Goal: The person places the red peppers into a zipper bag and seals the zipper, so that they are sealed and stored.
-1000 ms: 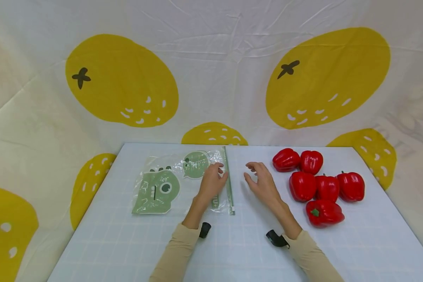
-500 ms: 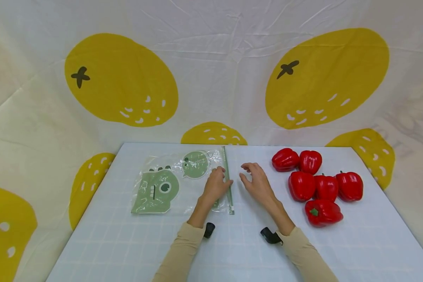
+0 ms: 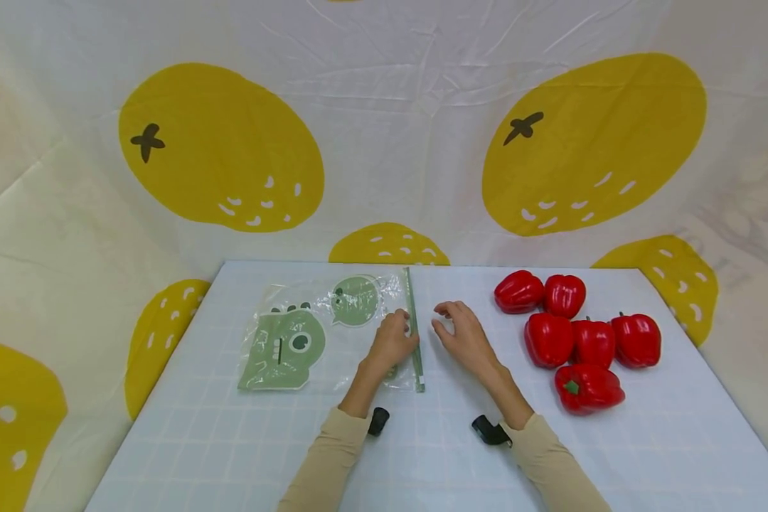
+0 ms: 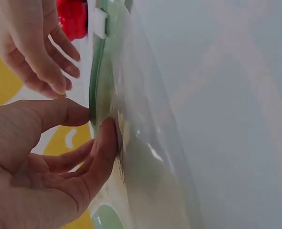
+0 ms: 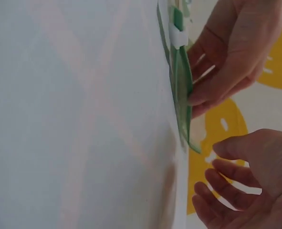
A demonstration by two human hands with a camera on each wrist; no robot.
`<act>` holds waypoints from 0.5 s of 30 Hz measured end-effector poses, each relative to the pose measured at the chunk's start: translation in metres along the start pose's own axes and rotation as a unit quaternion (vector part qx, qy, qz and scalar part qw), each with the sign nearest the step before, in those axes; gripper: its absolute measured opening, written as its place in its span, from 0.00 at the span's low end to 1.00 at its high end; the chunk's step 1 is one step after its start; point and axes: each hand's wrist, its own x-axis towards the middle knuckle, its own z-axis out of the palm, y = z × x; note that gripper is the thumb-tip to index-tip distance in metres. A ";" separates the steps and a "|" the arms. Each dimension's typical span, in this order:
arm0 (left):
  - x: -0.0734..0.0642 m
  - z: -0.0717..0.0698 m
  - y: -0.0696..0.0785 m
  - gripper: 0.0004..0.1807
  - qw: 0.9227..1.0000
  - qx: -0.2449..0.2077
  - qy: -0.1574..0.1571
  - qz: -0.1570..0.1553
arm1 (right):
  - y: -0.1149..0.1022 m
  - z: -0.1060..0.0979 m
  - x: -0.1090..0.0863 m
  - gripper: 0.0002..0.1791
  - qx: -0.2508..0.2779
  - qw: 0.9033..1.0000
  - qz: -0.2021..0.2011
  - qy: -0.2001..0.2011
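A clear zip bag (image 3: pixel 288 348) with green monster prints lies flat on the table, its green zip edge (image 3: pixel 416 355) facing right. My left hand (image 3: pixel 393 343) pinches the bag at this edge. In the left wrist view, the thumb meets the green strip while the fingers (image 4: pixel 105 148) press the film. A white slider (image 5: pixel 180 38) sits on the zip, and beside it the green strips stand apart in the right wrist view. Just right of the edge, my right hand (image 3: pixel 467 338) hovers with loosely bent fingers, holding nothing.
Several red bell peppers (image 3: pixel 590 389) are grouped on the right side of the pale checked table (image 3: pixel 230 455). Behind the table hangs a white cloth (image 3: pixel 397 163) with yellow fruit prints. A small black camera (image 3: pixel 491 430) is worn at each wrist.
My left hand has moved right and slightly down to the zip edge, its thumb now at the green strip. The right hand has shifted a little left towards it. Bag and peppers stay put.
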 end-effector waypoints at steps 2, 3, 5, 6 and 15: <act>0.000 -0.001 -0.004 0.20 1.000 -0.019 -0.001 0.012 | 0.001 0.000 0.000 0.15 0.000 1.000 -0.001 -0.007; 0.000 -0.002 -0.006 0.19 0.999 -0.028 -0.001 0.017 | 0.001 0.000 -0.001 0.16 0.001 1.000 -0.001 -0.012; 0.000 -0.003 -0.010 0.20 0.999 -0.042 -0.003 0.020 | 0.001 0.000 -0.002 0.16 0.000 1.000 -0.007 -0.022; -0.001 -0.003 -0.011 0.20 0.999 -0.047 -0.004 0.020 | 0.000 0.000 -0.003 0.16 -0.001 0.999 -0.011 -0.030; -0.003 -0.008 -0.015 0.14 0.997 -0.070 -0.010 0.011 | -0.004 -0.004 -0.009 0.16 -0.017 0.993 -0.060 -0.096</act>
